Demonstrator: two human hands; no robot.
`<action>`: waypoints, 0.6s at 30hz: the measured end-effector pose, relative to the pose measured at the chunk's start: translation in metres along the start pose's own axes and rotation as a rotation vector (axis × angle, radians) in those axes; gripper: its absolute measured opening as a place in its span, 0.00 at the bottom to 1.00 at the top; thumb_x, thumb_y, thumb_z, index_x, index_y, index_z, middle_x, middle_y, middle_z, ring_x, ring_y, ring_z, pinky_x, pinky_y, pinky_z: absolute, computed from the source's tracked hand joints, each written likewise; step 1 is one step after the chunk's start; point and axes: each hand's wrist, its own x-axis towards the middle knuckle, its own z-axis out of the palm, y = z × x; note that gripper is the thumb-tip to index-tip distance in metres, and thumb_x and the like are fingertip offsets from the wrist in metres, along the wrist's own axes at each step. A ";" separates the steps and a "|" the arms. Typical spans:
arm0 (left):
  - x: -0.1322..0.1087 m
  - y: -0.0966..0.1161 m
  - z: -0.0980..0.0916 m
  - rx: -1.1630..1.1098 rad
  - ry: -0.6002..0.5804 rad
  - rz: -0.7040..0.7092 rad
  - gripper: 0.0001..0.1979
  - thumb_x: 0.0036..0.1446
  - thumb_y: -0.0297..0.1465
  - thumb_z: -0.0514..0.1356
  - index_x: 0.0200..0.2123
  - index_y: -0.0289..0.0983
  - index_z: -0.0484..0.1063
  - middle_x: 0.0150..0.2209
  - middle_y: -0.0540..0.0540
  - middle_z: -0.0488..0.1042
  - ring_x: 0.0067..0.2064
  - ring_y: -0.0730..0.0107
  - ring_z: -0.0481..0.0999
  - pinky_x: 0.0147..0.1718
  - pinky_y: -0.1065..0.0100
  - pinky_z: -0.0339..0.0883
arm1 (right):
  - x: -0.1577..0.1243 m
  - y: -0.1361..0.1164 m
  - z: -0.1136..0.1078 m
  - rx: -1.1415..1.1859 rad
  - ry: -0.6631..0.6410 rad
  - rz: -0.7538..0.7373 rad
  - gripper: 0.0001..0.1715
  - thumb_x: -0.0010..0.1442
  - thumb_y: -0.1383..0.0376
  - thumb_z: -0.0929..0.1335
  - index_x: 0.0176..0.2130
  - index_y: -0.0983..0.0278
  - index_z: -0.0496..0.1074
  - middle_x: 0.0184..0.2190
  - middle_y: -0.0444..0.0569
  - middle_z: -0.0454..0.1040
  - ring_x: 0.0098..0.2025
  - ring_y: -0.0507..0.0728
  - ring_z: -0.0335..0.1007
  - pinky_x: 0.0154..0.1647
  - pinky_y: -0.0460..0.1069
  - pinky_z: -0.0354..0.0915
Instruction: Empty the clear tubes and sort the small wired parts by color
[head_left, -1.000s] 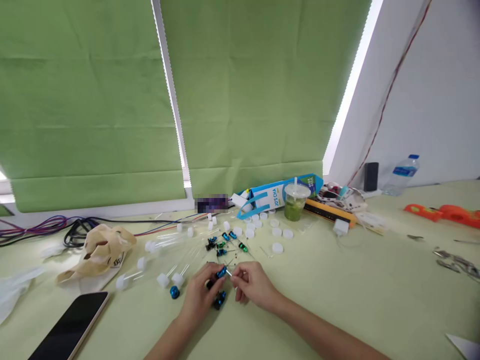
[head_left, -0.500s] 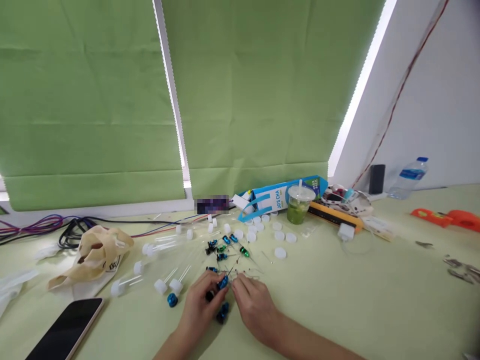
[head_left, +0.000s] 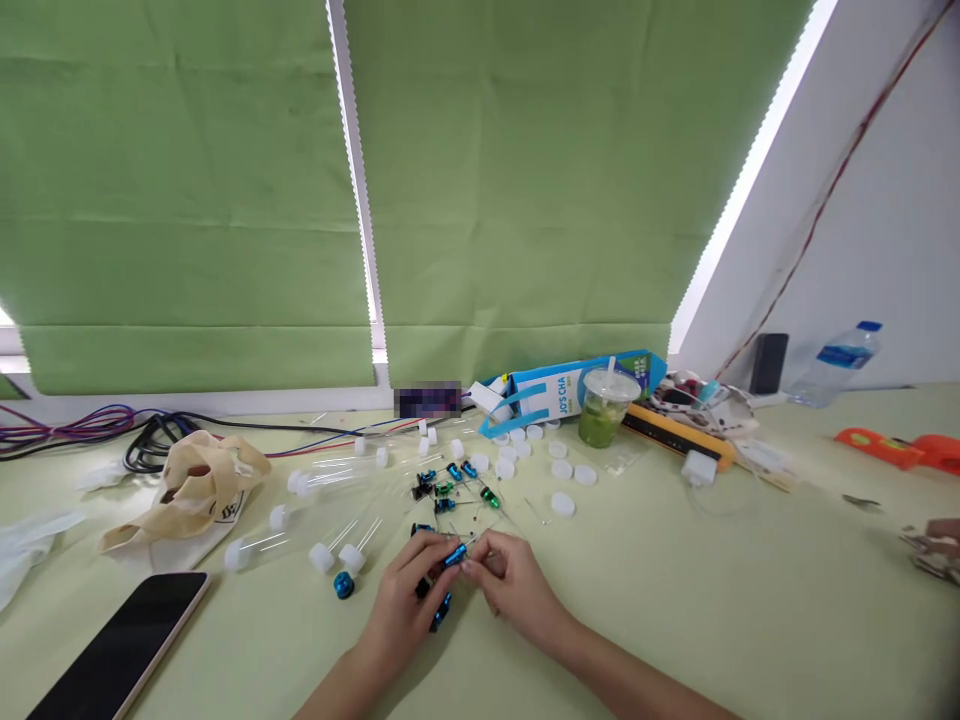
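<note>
Nearer the person than the green drink cup (head_left: 602, 412) and to its left, the left hand (head_left: 397, 612) and right hand (head_left: 514, 582) meet just above the bench (head_left: 712, 600). The left grip pinches a blue capacitor (head_left: 454, 555) by its body. The right grip is narrow, fingertips closed at the capacitor's cup-side end, where its wire is too thin to make out. A loose pinch could drop this small part among the spare capacitors (head_left: 450, 485) toward the cup; a hard twist could bend its lead.
</note>
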 end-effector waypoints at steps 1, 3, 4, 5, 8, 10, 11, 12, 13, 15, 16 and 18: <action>0.000 -0.001 0.001 -0.005 -0.001 -0.006 0.13 0.58 0.28 0.54 0.46 0.39 0.70 0.40 0.40 0.71 0.40 0.66 0.72 0.38 0.67 0.69 | 0.001 0.001 0.000 0.053 -0.023 0.037 0.17 0.55 0.53 0.65 0.27 0.63 0.60 0.15 0.37 0.61 0.12 0.45 0.51 0.11 0.41 0.48; 0.003 -0.002 0.002 -0.016 -0.001 -0.026 0.13 0.58 0.28 0.54 0.47 0.40 0.70 0.40 0.40 0.71 0.41 0.65 0.72 0.39 0.67 0.69 | 0.005 0.004 -0.001 0.117 -0.040 0.071 0.20 0.53 0.50 0.65 0.27 0.63 0.59 0.16 0.38 0.65 0.10 0.44 0.51 0.09 0.41 0.47; 0.005 -0.003 0.002 -0.022 -0.003 -0.041 0.13 0.58 0.28 0.54 0.47 0.40 0.70 0.40 0.40 0.71 0.41 0.66 0.73 0.39 0.67 0.69 | 0.006 0.005 -0.002 0.142 -0.044 0.082 0.21 0.53 0.49 0.66 0.28 0.64 0.59 0.16 0.39 0.66 0.10 0.44 0.51 0.09 0.40 0.47; 0.007 -0.004 0.003 -0.029 -0.005 -0.056 0.13 0.58 0.28 0.54 0.46 0.40 0.70 0.40 0.40 0.71 0.41 0.66 0.73 0.39 0.67 0.69 | 0.008 0.006 -0.002 0.165 -0.050 0.089 0.22 0.52 0.48 0.66 0.28 0.64 0.59 0.15 0.38 0.66 0.10 0.44 0.51 0.09 0.40 0.47; 0.014 -0.006 0.004 -0.065 -0.003 -0.105 0.12 0.58 0.30 0.54 0.44 0.39 0.72 0.39 0.40 0.71 0.40 0.65 0.73 0.38 0.67 0.70 | 0.012 0.009 -0.008 0.224 -0.110 0.075 0.23 0.51 0.48 0.66 0.29 0.65 0.62 0.16 0.40 0.67 0.11 0.45 0.54 0.10 0.40 0.48; 0.016 -0.006 0.005 -0.088 0.003 -0.135 0.11 0.58 0.30 0.54 0.43 0.39 0.72 0.38 0.41 0.71 0.38 0.65 0.73 0.37 0.67 0.70 | 0.014 0.010 -0.013 0.252 -0.162 0.053 0.24 0.52 0.47 0.65 0.30 0.67 0.65 0.19 0.42 0.68 0.13 0.45 0.57 0.12 0.40 0.49; 0.017 -0.007 0.006 -0.097 0.002 -0.147 0.11 0.58 0.31 0.54 0.43 0.39 0.72 0.38 0.42 0.71 0.37 0.66 0.73 0.36 0.67 0.70 | 0.015 0.010 -0.015 0.263 -0.185 0.053 0.25 0.52 0.47 0.65 0.31 0.68 0.67 0.20 0.43 0.68 0.13 0.44 0.57 0.13 0.40 0.49; 0.017 -0.007 0.006 -0.104 -0.007 -0.152 0.11 0.58 0.30 0.54 0.44 0.39 0.72 0.37 0.42 0.72 0.36 0.66 0.73 0.35 0.68 0.70 | 0.015 0.009 -0.018 0.271 -0.203 0.061 0.25 0.52 0.47 0.66 0.31 0.68 0.69 0.21 0.44 0.69 0.13 0.44 0.55 0.13 0.41 0.48; 0.017 -0.007 0.006 -0.106 -0.015 -0.147 0.11 0.58 0.30 0.54 0.44 0.40 0.72 0.37 0.42 0.72 0.36 0.66 0.73 0.33 0.68 0.70 | 0.015 0.008 -0.020 0.276 -0.220 0.069 0.25 0.51 0.48 0.67 0.31 0.69 0.71 0.21 0.44 0.70 0.13 0.43 0.54 0.14 0.41 0.48; 0.017 -0.007 0.005 -0.094 -0.028 -0.095 0.12 0.58 0.29 0.54 0.45 0.40 0.71 0.37 0.41 0.72 0.37 0.65 0.73 0.34 0.67 0.70 | 0.015 0.005 -0.024 0.277 -0.247 0.052 0.23 0.50 0.50 0.69 0.29 0.69 0.74 0.22 0.46 0.71 0.16 0.45 0.56 0.18 0.42 0.53; 0.018 -0.007 0.004 -0.081 -0.031 -0.050 0.13 0.58 0.29 0.54 0.45 0.41 0.71 0.38 0.41 0.73 0.38 0.64 0.73 0.35 0.66 0.70 | 0.015 0.003 -0.025 0.275 -0.247 0.015 0.20 0.49 0.52 0.70 0.28 0.69 0.76 0.25 0.47 0.72 0.21 0.47 0.61 0.22 0.43 0.57; 0.018 -0.005 0.002 -0.048 -0.025 0.047 0.14 0.58 0.27 0.54 0.47 0.42 0.70 0.37 0.40 0.73 0.39 0.62 0.72 0.37 0.62 0.69 | 0.015 0.000 -0.028 0.280 -0.234 -0.062 0.15 0.46 0.56 0.73 0.26 0.67 0.77 0.30 0.49 0.72 0.34 0.53 0.66 0.34 0.45 0.61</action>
